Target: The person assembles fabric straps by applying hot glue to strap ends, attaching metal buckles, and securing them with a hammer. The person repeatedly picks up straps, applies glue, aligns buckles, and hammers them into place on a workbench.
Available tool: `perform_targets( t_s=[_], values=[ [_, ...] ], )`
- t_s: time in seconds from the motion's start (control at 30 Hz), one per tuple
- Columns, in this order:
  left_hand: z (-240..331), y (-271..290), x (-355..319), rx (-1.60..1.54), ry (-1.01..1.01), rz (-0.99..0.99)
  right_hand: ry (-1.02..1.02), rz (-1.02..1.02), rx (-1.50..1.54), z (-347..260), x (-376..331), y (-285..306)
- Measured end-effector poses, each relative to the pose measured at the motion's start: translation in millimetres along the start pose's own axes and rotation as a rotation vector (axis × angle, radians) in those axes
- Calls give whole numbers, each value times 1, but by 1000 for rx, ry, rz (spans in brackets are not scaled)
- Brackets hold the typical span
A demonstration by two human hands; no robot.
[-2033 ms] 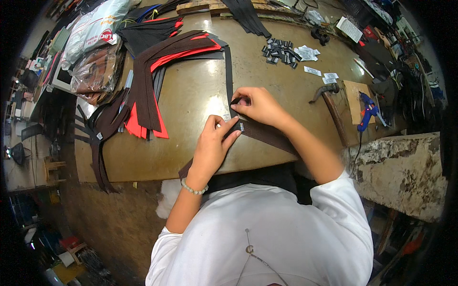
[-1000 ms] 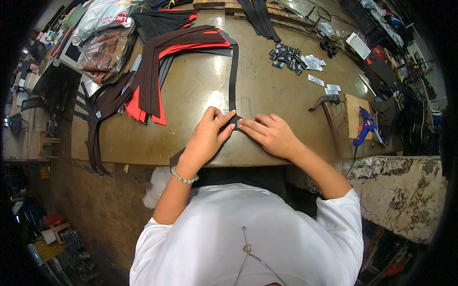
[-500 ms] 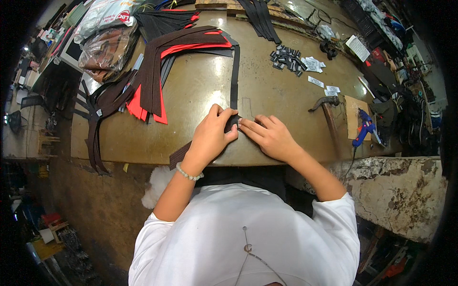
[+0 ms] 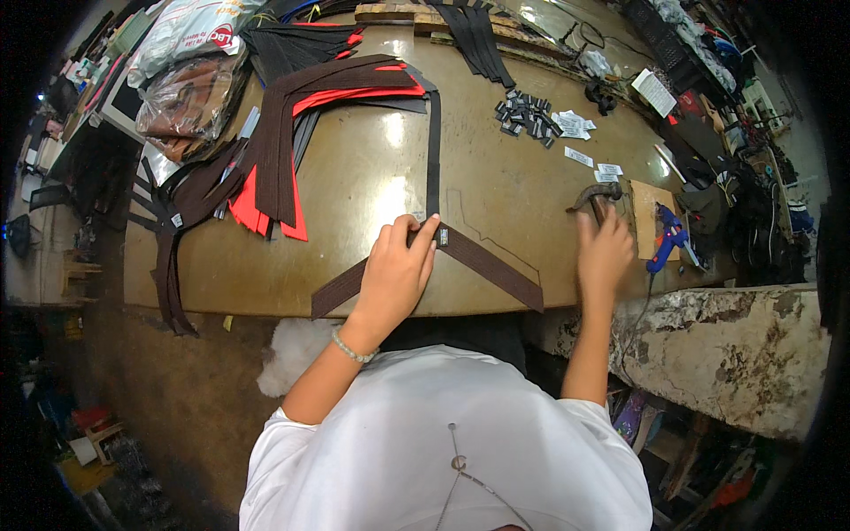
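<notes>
A brown ribbed strap [image 4: 492, 268] lies bent in a wide V near the table's front edge. From its peak a narrow black strap [image 4: 433, 150] runs away from me. A small black label [image 4: 444, 236] sits at the join. My left hand [image 4: 400, 265] covers the V's left side, its fingers closed on the straps beside the label; what is under the palm is hidden. To the right, my right hand [image 4: 606, 252] wraps the handle of a hammer [image 4: 599, 191], whose metal head points away from me. That hand is slightly blurred.
Brown and red strips [image 4: 282, 150] are stacked at the left. Small black pieces [image 4: 527, 115] and white labels [image 4: 579, 157] lie beyond the hammer. A blue glue gun [image 4: 668, 239] rests on cardboard [image 4: 645, 208] at the right. Pencil lines mark the table [image 4: 496, 195].
My right hand has left the strap join and moved right onto the hammer. The V's right arm and the label are now uncovered. My left hand stays at the join.
</notes>
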State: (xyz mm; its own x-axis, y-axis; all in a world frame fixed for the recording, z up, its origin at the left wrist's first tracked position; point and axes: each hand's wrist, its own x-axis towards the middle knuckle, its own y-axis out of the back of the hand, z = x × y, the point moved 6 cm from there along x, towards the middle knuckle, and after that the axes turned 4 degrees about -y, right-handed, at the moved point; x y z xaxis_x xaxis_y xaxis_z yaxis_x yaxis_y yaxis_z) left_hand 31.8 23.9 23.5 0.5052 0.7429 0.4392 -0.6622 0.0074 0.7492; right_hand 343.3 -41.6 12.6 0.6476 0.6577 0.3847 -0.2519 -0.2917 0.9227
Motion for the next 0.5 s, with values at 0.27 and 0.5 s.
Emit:
perform_targets(
  t_s=[0.27, 0.5],
  values=[
    [-22, 24, -23, -139, 192, 156, 29, -350, 884, -73, -57, 70],
    [-25, 20, -27, -132, 172, 118, 285, -573, 848, -121, -89, 62]
  ],
)
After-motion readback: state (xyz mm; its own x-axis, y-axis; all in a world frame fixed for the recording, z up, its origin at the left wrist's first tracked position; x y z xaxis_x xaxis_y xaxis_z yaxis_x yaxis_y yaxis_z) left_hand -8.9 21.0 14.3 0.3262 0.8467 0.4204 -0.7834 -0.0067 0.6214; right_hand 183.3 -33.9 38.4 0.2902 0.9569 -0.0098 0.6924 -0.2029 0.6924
